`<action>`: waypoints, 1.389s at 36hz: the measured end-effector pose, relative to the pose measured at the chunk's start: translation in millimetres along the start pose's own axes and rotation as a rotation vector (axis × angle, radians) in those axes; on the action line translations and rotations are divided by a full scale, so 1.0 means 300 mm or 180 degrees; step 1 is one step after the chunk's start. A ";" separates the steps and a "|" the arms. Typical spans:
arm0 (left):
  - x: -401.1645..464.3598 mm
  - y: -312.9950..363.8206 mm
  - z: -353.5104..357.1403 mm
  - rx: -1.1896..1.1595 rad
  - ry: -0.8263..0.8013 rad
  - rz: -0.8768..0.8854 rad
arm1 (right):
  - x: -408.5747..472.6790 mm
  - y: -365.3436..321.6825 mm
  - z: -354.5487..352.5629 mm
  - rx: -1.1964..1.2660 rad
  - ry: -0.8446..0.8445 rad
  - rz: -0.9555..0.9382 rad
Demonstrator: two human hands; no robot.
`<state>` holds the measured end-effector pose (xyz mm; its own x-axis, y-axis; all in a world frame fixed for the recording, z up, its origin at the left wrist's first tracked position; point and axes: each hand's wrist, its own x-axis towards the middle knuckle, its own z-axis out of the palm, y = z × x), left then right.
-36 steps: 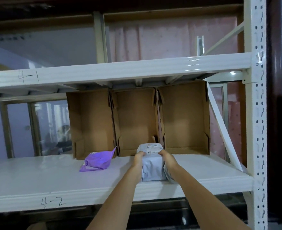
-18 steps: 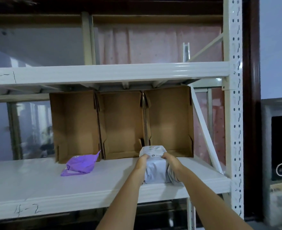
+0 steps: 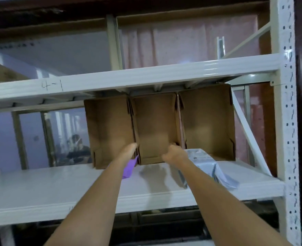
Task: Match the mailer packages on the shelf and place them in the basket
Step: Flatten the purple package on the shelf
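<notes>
Head view: both forearms are reaching forward and up across the shelf [image 3: 40,189] toward the middle box [image 3: 155,128] of three open cardboard boxes standing side by side. The left hand [image 3: 128,150] is sitting at that box's left wall, fingers hidden behind the edge; whether it is gripping I cannot tell. The right hand [image 3: 173,154] is curling at the box's right wall, fingertips out of sight, so its hold is also unclear. The grey mailer [image 3: 201,162] is lying on the shelf just right of the right wrist, long axis running front to back, label end toward the boxes. The purple mailer [image 3: 129,167] is lying under the left wrist, mostly hidden.
</notes>
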<state>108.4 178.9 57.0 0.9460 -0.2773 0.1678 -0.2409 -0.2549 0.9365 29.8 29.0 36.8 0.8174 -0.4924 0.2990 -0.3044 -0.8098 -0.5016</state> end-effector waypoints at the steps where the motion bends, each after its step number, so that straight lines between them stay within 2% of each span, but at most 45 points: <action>1: 0.009 -0.030 -0.063 0.0301 0.0086 0.0044 | -0.002 -0.047 0.039 -0.0040 -0.0072 -0.0036; 5: 0.057 -0.182 -0.238 0.1535 0.0391 0.0282 | 0.012 -0.164 0.176 -0.0272 -0.0164 -0.0337; 7: 0.081 -0.255 -0.295 0.2148 0.0163 0.0456 | 0.032 -0.218 0.241 -0.0389 -0.0119 -0.0526; 9: 0.093 -0.309 -0.330 0.2424 -0.0131 0.0812 | 0.050 -0.267 0.290 -0.0611 -0.0122 -0.0626; 11: 0.105 -0.353 -0.349 0.2220 -0.0225 0.0966 | 0.076 -0.307 0.329 -0.0784 -0.0130 -0.0653; 15: 0.136 -0.387 -0.353 0.1677 -0.0068 0.0994 | 0.117 -0.348 0.378 -0.0915 -0.0180 -0.0524; 21: 0.166 -0.398 -0.318 0.1771 -0.0148 0.0114 | 0.102 -0.274 0.430 -0.0815 -0.0415 -0.0327; 25: 0.181 -0.413 -0.309 0.1077 -0.0537 0.0082 | 0.090 -0.212 0.446 -0.0460 -0.0691 -0.0211; 31: 0.144 -0.415 -0.334 0.0656 -0.1354 -0.0060 | 0.084 -0.146 0.386 0.0210 -0.0436 0.0159; 35: 0.126 -0.424 -0.370 0.0464 -0.1589 -0.0141 | 0.079 -0.123 0.357 0.0522 -0.0349 0.0365; 43: 0.117 -0.471 -0.428 0.0735 -0.1110 -0.0166 | 0.088 -0.106 0.400 0.1114 -0.0386 0.0779; 47: 0.117 -0.496 -0.438 0.0748 -0.1093 -0.0164 | 0.095 -0.109 0.418 0.1475 -0.0290 0.1040; 50: 0.115 -0.502 -0.449 0.0778 -0.1042 -0.0116 | 0.105 -0.110 0.412 0.1461 -0.0299 0.1130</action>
<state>206.5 332.6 -36.8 0.8454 -0.5341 -0.0080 -0.2901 -0.4717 0.8327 126.0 79.6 -37.4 0.7503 -0.6610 -0.0142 -0.3415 -0.3691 -0.8644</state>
